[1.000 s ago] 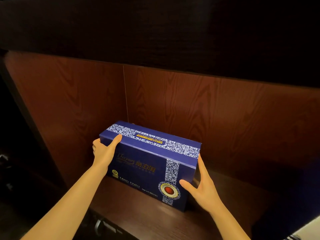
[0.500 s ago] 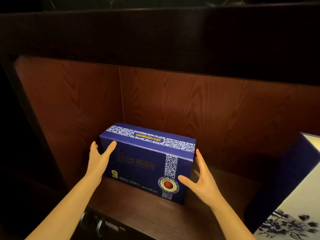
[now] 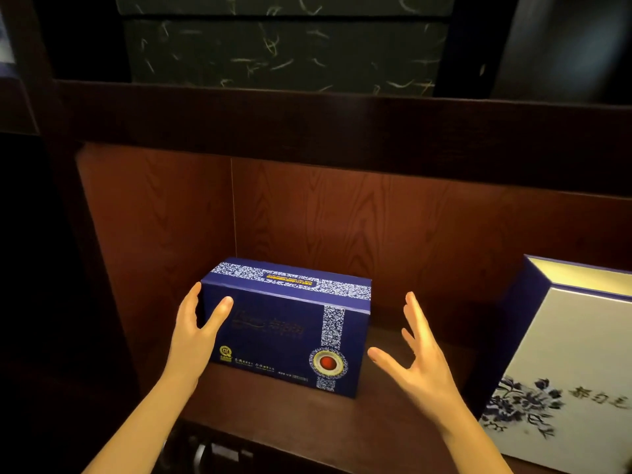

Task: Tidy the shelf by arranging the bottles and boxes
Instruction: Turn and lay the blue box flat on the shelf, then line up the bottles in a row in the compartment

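Note:
A dark blue box [image 3: 284, 323] with white patterned bands and a red round emblem stands on the wooden shelf [image 3: 307, 425], near the left back corner. My left hand [image 3: 196, 331] is at the box's left end with straight fingers, the thumb lying against the front face. My right hand [image 3: 415, 362] hovers to the right of the box, fingers spread, a gap between it and the box. A large white box with blue flowers and a navy side [image 3: 574, 364] stands at the right of the shelf.
The compartment has a reddish wood back wall [image 3: 410, 241] and left wall [image 3: 154, 241]. A dark shelf board [image 3: 307, 118] runs overhead, with a dark green fibre-flecked box [image 3: 280, 46] above it. A metal handle [image 3: 201, 453] shows below the shelf edge.
Both hands have let go of the blue box, which now rests on the shelf; my right hand has drawn away to the right. The view rose, bringing the white box and upper shelf in.

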Tool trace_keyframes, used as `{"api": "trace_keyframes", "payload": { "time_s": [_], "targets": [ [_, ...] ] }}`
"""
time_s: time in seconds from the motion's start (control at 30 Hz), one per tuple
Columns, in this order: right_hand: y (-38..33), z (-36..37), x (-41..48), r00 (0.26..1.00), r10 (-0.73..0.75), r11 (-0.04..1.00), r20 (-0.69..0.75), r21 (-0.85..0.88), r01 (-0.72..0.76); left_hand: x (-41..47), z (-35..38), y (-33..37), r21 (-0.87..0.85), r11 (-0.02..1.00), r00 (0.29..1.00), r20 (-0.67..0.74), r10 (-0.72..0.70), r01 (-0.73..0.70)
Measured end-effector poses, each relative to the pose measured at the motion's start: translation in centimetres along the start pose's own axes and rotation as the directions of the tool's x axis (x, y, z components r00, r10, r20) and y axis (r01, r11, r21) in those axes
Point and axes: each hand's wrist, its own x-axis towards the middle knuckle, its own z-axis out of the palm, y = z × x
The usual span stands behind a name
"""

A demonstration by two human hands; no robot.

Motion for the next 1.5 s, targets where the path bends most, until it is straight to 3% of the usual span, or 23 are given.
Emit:
{"api": "trace_keyframes", "payload": {
  "time_s": [0.2, 0.37, 0.67, 0.83, 1.1, 1.5],
  "targets": [
    [-2.2, -3.2, -3.7, 0.994, -0.057, 0.997, -0.092, -0.061, 0.052, -3.4, 2.3, 2.3, -0.043, 0.992, 0.984, 0.134, 0.12, -0.115],
    [-4.1, -6.7, -6.8, 0.982, -0.026, 0.995, -0.187, -0.103, 0.006, -5.8, 6.9, 4.6, -0.104, 0.982, 0.948, 0.263, 0.18, -0.158],
    [-3.9, -15.9, -13.6, 0.92, 0.025, 0.98, -0.391, -0.171, -0.1, -10.5, 18.0, 7.4, -0.222, 0.961, 0.822, 0.508, 0.258, -0.164],
    [-3.4, -21.4, -18.6, 0.857, 0.037, 0.964, -0.513, -0.208, -0.166, -15.5, 25.4, 9.3, -0.323, 0.939, 0.712, 0.631, 0.309, -0.122],
    [-3.3, -30.0, -27.7, 0.692, 0.099, 0.912, -0.715, -0.212, -0.35, -25.6, 34.9, 12.5, -0.397, 0.916, 0.527, 0.765, 0.37, -0.066],
    [-1.0, -40.7, -37.9, 0.479, 0.019, 0.876, -0.877, -0.216, -0.431, -40.2, 47.3, 17.2, -0.431, 0.9, 0.237, 0.883, 0.405, 0.067]
  ]
}}
